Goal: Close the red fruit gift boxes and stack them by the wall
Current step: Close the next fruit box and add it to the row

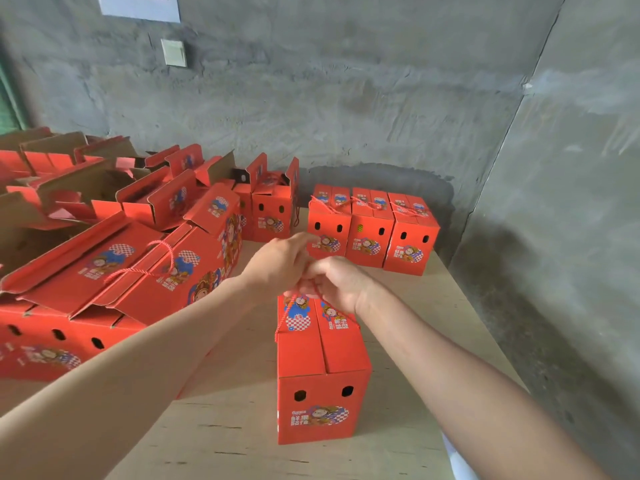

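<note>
Sitting at table [225, 427] centre, the closed box [322, 358] is looking stiff but crushable, being corrugated card; its weight is staying unknown, since any fruit is hidden. The right hand [341, 284] is curling round the red cord [292, 302] at the box's far end, while the left hand [280, 261] is meeting it, though I cannot tell whether it is pinching. Gripping both long sides is probably steadier than swinging it by the cord. Three closed boxes [370, 230] are standing at one o'clock by the wall [346, 116], with open boxes [156, 271] lying at ten.
</note>
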### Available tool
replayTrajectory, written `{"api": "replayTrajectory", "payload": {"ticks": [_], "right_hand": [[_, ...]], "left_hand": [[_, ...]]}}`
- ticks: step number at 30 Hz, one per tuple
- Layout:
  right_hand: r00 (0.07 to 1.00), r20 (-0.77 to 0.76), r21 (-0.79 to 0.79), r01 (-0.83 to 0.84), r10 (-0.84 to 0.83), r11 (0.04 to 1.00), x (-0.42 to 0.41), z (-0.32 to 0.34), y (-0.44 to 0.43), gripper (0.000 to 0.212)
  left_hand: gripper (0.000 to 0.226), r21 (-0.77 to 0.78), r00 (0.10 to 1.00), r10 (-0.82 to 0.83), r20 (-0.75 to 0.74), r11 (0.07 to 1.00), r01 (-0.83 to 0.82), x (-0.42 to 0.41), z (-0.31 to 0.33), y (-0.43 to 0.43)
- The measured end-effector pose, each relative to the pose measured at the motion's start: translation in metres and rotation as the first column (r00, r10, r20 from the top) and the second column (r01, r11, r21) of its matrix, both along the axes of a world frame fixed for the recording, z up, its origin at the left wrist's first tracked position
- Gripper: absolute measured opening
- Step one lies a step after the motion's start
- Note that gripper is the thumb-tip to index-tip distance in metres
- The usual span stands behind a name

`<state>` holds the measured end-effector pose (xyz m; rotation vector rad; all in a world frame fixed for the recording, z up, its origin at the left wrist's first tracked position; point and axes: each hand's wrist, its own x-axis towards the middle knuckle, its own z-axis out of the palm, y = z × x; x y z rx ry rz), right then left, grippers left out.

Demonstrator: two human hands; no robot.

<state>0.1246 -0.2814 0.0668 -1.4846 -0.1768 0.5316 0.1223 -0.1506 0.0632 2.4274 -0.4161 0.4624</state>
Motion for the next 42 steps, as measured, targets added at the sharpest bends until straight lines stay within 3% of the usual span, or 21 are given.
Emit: {"api": "replayTrajectory", "payload": {"ticks": [1, 3, 5, 7, 10, 12, 14, 16, 20, 26, 29, 33, 35, 36, 37, 38, 39, 42], "right_hand": [[0.999, -0.031, -0.005, 0.039, -0.039, 0.999, 0.001, 0.001, -0.001, 0.022], [0.983, -0.087, 0.020, 0.166, -0.164, 0.986, 0.009, 0.009, -0.004, 0.019], [0.968, -0.050, 0.005, 0.245, -0.245, 0.969, 0.019, 0.019, -0.006, 0.019], [0.964, 0.017, -0.084, 0.266, -0.265, 0.960, 0.024, 0.027, -0.003, 0.022], [0.958, 0.109, -0.149, 0.280, -0.266, 0.948, 0.029, 0.037, 0.005, 0.024], [0.934, 0.210, -0.115, 0.317, -0.289, 0.941, 0.033, 0.049, 0.006, 0.025], [0.898, 0.312, -0.067, 0.345, -0.309, 0.936, 0.039, 0.064, 0.005, 0.027], [0.873, 0.367, -0.033, 0.358, -0.322, 0.933, 0.045, 0.074, 0.006, 0.027], [0.853, 0.374, -0.022, 0.399, -0.363, 0.916, 0.051, 0.071, 0.009, 0.022], [0.801, 0.386, -0.061, 0.516, -0.457, 0.854, 0.063, 0.044, 0.001, 0.024], [0.788, 0.488, -0.227, 0.529, -0.374, 0.817, 0.065, 0.023, -0.007, 0.028], [0.712, 0.701, -0.472, 0.509, -0.044, 0.720, 0.054, -0.013, -0.018, 0.036], [0.712, 0.650, -0.722, 0.470, 0.266, 0.508, 0.044, -0.037, -0.020, 0.026], [0.751, 0.550, -0.828, 0.433, 0.365, 0.356, 0.038, -0.051, -0.023, 0.039], [0.805, 0.441, -0.896, 0.370, 0.395, 0.247, 0.032, -0.066, -0.027, 0.070], [0.833, 0.377, -0.923, 0.304, 0.404, 0.236, 0.025, -0.081, -0.032, 0.091], [0.825, 0.368, -0.923, 0.268, 0.430, 0.275, 0.020, -0.094, -0.036, 0.095], [0.755, 0.376, -0.920, 0.238, 0.537, 0.310, 0.014, -0.118, -0.044, 0.070]], "left_hand": [[0.035, 0.000, 0.998, 0.033, 0.058, 0.999, -0.033, -0.001, -0.005, 0.003], [0.030, -0.183, 0.976, 0.196, 0.098, 0.967, -0.176, 0.000, -0.019, 0.010], [0.025, -0.258, 0.960, 0.252, -0.122, 0.926, -0.276, -0.001, -0.043, 0.016], [0.031, -0.118, 0.911, 0.192, -0.366, 0.961, -0.250, -0.006, -0.075, 0.016], [0.052, -0.054, 0.881, 0.144, -0.451, 0.981, -0.188, -0.016, -0.108, 0.015], [0.065, -0.246, 0.873, 0.047, -0.486, 0.951, -0.188, -0.017, -0.107, 0.017], [0.077, -0.479, 0.869, -0.088, -0.486, 0.859, -0.181, -0.017, -0.093, 0.019], [0.070, -0.556, 0.884, -0.138, -0.447, 0.817, -0.154, -0.014, -0.083, 0.018], [0.062, -0.450, 0.898, -0.079, -0.434, 0.882, -0.140, -0.004, -0.085, 0.014], [0.066, -0.099, 0.894, 0.057, -0.445, 0.989, -0.112, 0.022, -0.095, 0.010], [0.065, -0.042, 0.872, 0.086, -0.481, 0.992, -0.121, 0.020, -0.108, 0.003], [0.060, -0.209, 0.836, 0.046, -0.546, 0.959, -0.189, 0.011, -0.125, 0.003], [0.047, -0.385, 0.830, -0.067, -0.553, 0.905, -0.184, 0.004, -0.130, 0.005], [0.038, -0.493, 0.812, -0.162, -0.560, 0.853, -0.170, -0.001, -0.132, 0.005], [0.033, -0.600, 0.782, -0.263, -0.565, 0.782, -0.170, -0.006, -0.133, 0.004], [0.031, -0.689, 0.742, -0.357, -0.568, 0.700, -0.191, -0.010, -0.133, 0.004], [0.031, -0.739, 0.704, -0.421, -0.572, 0.636, -0.221, -0.014, -0.133, 0.005], [0.032, -0.784, 0.663, -0.498, -0.559, 0.579, -0.226, -0.014, -0.135, 0.007]]}}
